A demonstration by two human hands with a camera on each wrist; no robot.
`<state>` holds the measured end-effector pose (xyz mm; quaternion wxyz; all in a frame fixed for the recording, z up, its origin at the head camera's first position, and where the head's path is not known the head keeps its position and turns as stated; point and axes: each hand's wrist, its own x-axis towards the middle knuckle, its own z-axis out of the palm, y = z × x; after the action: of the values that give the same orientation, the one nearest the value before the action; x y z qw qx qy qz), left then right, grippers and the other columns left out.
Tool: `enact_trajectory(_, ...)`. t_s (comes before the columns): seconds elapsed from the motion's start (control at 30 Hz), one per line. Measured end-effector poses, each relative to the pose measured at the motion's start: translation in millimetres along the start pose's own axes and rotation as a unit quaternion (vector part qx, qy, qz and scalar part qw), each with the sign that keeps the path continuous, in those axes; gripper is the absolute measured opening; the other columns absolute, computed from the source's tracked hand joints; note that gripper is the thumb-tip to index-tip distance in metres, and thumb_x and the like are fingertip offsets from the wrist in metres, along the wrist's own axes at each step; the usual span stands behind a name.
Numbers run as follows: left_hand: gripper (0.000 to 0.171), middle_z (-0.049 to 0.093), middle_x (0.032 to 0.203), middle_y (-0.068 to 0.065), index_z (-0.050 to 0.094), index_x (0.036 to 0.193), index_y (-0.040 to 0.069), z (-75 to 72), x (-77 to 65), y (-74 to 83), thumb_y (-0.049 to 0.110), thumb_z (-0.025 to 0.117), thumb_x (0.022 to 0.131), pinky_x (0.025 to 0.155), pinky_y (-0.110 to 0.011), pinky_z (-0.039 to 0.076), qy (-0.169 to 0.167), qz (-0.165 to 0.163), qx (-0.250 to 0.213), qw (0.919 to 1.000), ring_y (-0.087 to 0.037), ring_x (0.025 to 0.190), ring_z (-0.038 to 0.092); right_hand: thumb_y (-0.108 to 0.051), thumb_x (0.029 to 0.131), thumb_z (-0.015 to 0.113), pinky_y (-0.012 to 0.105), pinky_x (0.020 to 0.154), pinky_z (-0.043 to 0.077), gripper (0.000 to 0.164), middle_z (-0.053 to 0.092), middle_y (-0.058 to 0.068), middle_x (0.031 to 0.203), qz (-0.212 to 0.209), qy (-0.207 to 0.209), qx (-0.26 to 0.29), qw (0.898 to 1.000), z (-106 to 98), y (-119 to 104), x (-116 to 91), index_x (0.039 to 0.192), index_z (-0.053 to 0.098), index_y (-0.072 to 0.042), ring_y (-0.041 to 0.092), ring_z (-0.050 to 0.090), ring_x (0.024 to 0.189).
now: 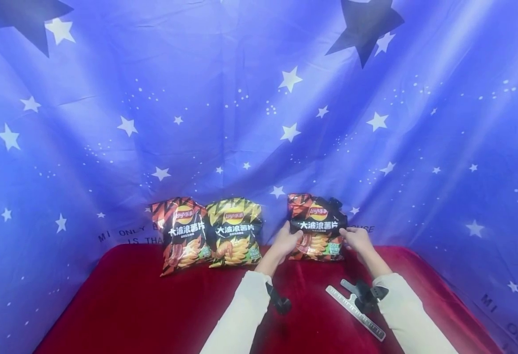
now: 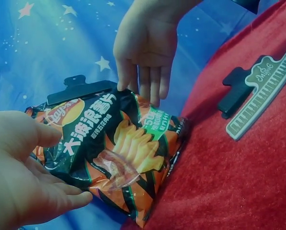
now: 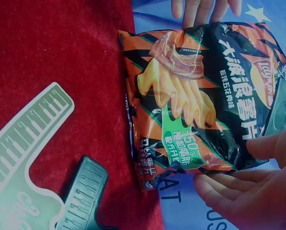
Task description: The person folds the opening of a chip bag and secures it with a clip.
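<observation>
Both hands flank an orange-and-black Lay's chip bag at the table's back edge. My left hand is at its left side, thumb overlapping the front and fingers extended along the edge. At the other side is my right hand; its thumb reaches the front near the upper corner, with the fingers fairly straight in the left wrist view. A black clip sits across the bag's top. The bag's back is hidden.
A red chip bag and a yellow one stand side by side to the left. On the red cloth lie a pale ruler-like clip and a dark clip. A blue starry curtain hangs behind.
</observation>
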<state>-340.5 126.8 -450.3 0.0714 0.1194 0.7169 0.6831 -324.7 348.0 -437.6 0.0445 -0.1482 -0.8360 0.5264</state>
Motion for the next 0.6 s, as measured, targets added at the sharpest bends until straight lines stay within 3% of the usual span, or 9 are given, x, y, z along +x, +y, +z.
enact_trajectory(0.1, 0.074, 0.025, 0.163, -0.031, 0.014, 0.158, -0.010, -0.9, 0.2, -1.8, 0.009, 0.056, 0.099, 0.123, -0.053, 0.029, -0.013, -0.002, -0.001, 0.9999, -0.043, 0.150, 0.032, -0.017, 0.108, 0.041, 0.039, 0.092, 0.060, 0.058, 0.039, 0.044, 0.147, 0.004, -0.014, -0.019, 1.000, 0.4, -2.2, -1.5, 0.148, 0.024, 0.022, 0.048, 0.055, 0.126)
enact_trajectory(0.2, 0.079, 0.015, 0.167, -0.029, 0.008, 0.159, -0.009, -2.6, 0.5, -2.3, 0.013, 0.057, 0.100, 0.128, -0.051, 0.016, -0.023, -0.012, 0.007, 0.9996, -0.040, 0.156, 0.018, -0.017, 0.108, 0.040, 0.039, 0.090, 0.060, 0.058, 0.043, 0.044, 0.143, -0.002, -0.013, -0.026, 1.000, 0.1, -3.2, -2.8, 0.147, 0.025, 0.023, 0.042, 0.063, 0.114)
enact_trajectory(0.3, 0.082, 0.011, 0.167, -0.028, 0.006, 0.159, -0.008, -4.5, -0.9, -1.8, 0.016, 0.058, 0.100, 0.128, -0.052, 0.013, -0.030, -0.019, 0.018, 0.9992, -0.040, 0.157, 0.013, -0.018, 0.108, 0.041, 0.036, 0.084, 0.061, 0.058, 0.046, 0.044, 0.140, -0.006, -0.009, -0.023, 1.000, -0.5, -3.7, -3.7, 0.146, 0.026, 0.023, 0.031, 0.067, 0.099)
enact_trajectory(0.37, 0.082, 0.011, 0.167, -0.028, 0.006, 0.159, -0.009, -6.8, -2.7, -0.2, 0.016, 0.058, 0.100, 0.128, -0.051, 0.013, -0.031, -0.022, 0.022, 0.9991, -0.040, 0.157, 0.013, -0.019, 0.108, 0.042, 0.038, 0.087, 0.061, 0.059, 0.044, 0.044, 0.142, -0.005, -0.004, -0.019, 1.000, -0.1, -4.3, -4.8, 0.146, 0.026, 0.023, 0.035, 0.067, 0.103)
enact_trajectory(0.5, 0.081, 0.014, 0.167, -0.028, 0.011, 0.158, -0.010, -17.1, -7.8, 7.0, 0.016, 0.059, 0.099, 0.127, -0.053, 0.016, -0.017, -0.015, 0.031, 0.9993, -0.042, 0.156, 0.017, -0.019, 0.107, 0.042, 0.052, 0.108, 0.049, 0.058, 0.038, 0.043, 0.148, -0.016, 0.033, -0.017, 0.999, 2.3, -7.9, -9.5, 0.147, 0.027, 0.021, 0.051, 0.051, 0.131)
enact_trajectory(0.6, 0.077, 0.018, 0.166, -0.027, 0.016, 0.158, -0.008, -32.1, -14.4, 17.9, 0.017, 0.059, 0.100, 0.126, -0.055, 0.019, -0.003, -0.006, 0.039, 0.9992, -0.043, 0.154, 0.021, -0.017, 0.106, 0.045, 0.056, 0.118, 0.036, 0.056, 0.037, 0.040, 0.151, -0.038, 0.097, -0.004, 0.995, 3.5, -16.0, -16.6, 0.150, 0.031, 0.015, 0.052, 0.041, 0.140)
